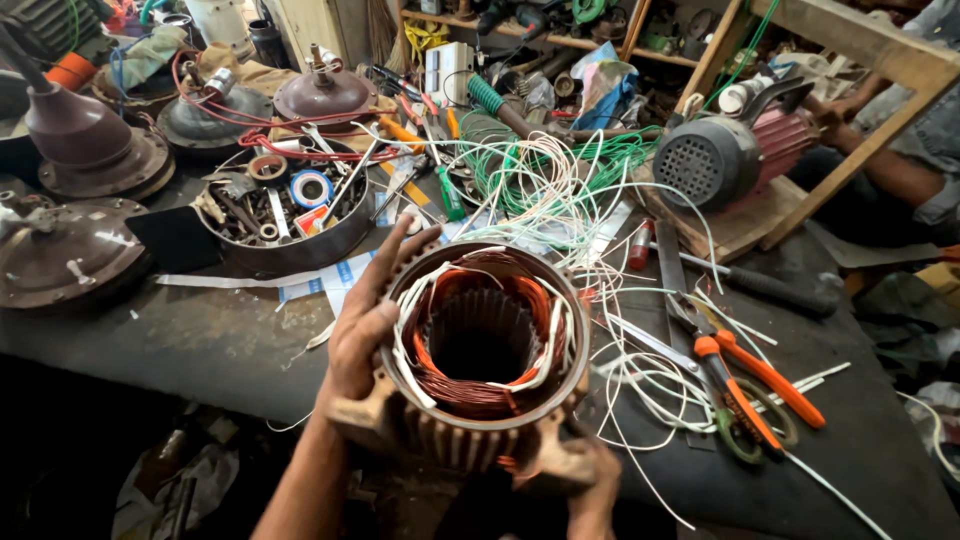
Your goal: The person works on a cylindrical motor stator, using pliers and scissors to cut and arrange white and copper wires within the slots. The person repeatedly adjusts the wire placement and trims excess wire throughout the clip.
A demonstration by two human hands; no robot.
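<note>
A round metal motor stator with copper windings and white sleeving stands at the table's near edge, its open bore facing up. My left hand wraps its left side, fingers reaching up along the rim. Low on its right side, my right hand grips the finned housing near the base. Both hands hold the stator.
Orange-handled pliers and loose white wires lie to the right. A round tray of small parts and tape sits behind left, fan motor covers farther left. A grey motor rests on wood at back right, beside another person's arm.
</note>
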